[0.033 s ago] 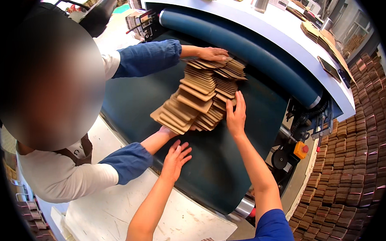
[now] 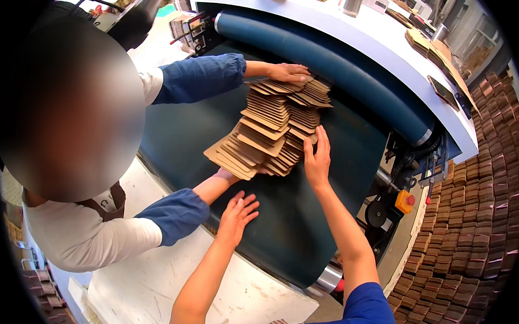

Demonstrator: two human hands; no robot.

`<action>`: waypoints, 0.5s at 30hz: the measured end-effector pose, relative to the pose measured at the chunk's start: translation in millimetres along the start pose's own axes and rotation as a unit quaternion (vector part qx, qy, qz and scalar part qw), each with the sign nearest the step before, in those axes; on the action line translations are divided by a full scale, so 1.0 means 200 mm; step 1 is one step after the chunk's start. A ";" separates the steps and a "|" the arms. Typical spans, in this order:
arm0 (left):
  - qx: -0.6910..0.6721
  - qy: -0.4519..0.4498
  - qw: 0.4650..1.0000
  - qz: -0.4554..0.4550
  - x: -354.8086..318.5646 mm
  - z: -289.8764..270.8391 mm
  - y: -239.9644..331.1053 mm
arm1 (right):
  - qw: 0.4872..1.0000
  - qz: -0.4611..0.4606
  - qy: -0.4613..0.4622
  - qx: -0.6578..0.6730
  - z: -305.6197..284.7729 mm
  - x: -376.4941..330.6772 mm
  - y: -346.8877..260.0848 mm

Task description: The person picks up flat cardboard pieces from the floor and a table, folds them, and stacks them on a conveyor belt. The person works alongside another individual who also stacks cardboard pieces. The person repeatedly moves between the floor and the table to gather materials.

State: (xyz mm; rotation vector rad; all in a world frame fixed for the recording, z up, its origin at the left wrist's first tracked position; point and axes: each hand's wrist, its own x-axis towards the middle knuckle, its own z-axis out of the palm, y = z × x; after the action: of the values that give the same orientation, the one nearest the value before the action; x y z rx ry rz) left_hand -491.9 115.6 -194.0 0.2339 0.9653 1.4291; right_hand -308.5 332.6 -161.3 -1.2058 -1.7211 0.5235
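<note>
Over the wide, flat, dark-teal belt (image 2: 354, 154), the fanned stack of thin brown cardboard pieces (image 2: 263, 128) could spill if the co-worker's lower hand (image 2: 227, 175) slips, since my left hand (image 2: 235, 219) is spread empty and my right hand (image 2: 318, 159), fingers extended, merely flanks it.

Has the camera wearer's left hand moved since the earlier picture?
No, not noticeably in any direction: judged against the orange switch box, the left hand keeps nearly the same place, open over the dark belt.
</note>
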 end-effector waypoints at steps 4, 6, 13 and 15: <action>0.020 -0.010 1.000 -0.018 -0.23 0.01 -0.07 | 1.000 -0.017 -0.010 0.016 -0.11 -0.22 -0.04; 0.039 0.001 0.999 -0.026 -0.37 0.00 -0.10 | 1.000 -0.013 -0.014 0.005 -0.16 -0.28 -0.09; 0.154 0.059 0.986 -0.035 -0.96 -0.20 -0.21 | 0.993 -0.070 -0.080 0.042 -0.18 -0.59 -0.32; 0.174 0.082 0.981 -0.033 -1.16 -0.27 -0.29 | 0.985 -0.096 -0.130 0.063 -0.18 -0.76 -0.42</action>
State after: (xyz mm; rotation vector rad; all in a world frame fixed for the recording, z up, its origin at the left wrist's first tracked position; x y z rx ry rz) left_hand -451.9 -123.9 -169.1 0.3416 1.3476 1.2260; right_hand -307.1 156.1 -148.4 -0.9005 -1.9690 0.6841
